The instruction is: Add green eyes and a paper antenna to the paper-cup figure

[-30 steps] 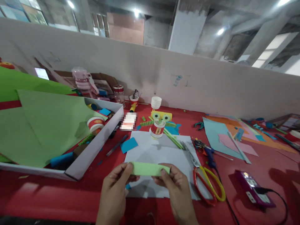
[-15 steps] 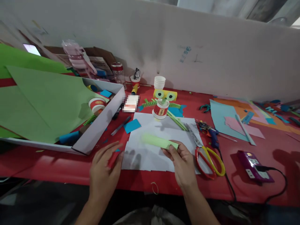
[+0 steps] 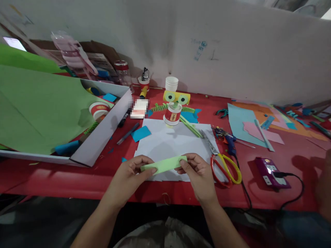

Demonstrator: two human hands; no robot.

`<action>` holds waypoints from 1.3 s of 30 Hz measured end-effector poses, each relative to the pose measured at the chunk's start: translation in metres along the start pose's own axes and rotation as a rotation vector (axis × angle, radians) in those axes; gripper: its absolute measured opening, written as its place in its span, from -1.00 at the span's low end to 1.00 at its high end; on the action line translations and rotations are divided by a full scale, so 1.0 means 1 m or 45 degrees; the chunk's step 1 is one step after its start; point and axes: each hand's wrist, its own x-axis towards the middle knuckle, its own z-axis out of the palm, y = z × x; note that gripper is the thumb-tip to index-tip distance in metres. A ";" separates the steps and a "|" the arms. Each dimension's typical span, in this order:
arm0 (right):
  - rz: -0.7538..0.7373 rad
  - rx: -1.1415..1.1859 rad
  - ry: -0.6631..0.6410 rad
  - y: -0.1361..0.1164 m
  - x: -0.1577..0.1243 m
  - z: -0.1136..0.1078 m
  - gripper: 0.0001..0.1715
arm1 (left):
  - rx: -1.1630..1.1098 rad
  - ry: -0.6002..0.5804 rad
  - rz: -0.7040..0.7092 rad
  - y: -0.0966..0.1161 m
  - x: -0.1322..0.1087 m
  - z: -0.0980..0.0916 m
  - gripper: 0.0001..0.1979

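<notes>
A light green paper strip [image 3: 167, 164] is stretched between my two hands, above the front of a white paper sheet [image 3: 155, 148]. My left hand [image 3: 136, 170] pinches its left end between thumb and fingers. Its right end is gripped by my right hand [image 3: 196, 170], thumb on top. To the right of that hand lie scissors [image 3: 219, 160] with one red and one yellow handle. Behind the sheet stands a red and white paper cup [image 3: 172, 114] with folded green paper arms and a yellow roll [image 3: 177, 97] bearing two round eyes. A blue paper square [image 3: 141, 133] overlaps the sheet's left edge.
At left, a white box [image 3: 103, 134] holds green card and paper pieces. A glue gun [image 3: 230, 143] and a purple power socket [image 3: 272, 172] with a black cable lie at right. Coloured papers [image 3: 243, 120] cover the back right. Someone's arm [image 3: 324, 182] shows at the right edge.
My left hand has moved right and taken hold of the strip's free left end. My right hand keeps its end. The view has shifted slightly.
</notes>
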 end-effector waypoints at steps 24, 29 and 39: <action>-0.203 -1.651 0.127 -0.013 0.009 -0.156 -0.47 | -1.005 0.304 -0.282 0.000 0.006 0.016 -0.85; -0.099 -1.658 0.175 -0.027 0.013 -0.155 -0.42 | -1.068 0.357 -0.297 0.002 0.008 0.010 -0.92; -0.130 -1.159 0.011 -0.044 -0.055 -0.141 -0.31 | -1.127 0.459 -0.372 0.005 0.020 0.007 -0.91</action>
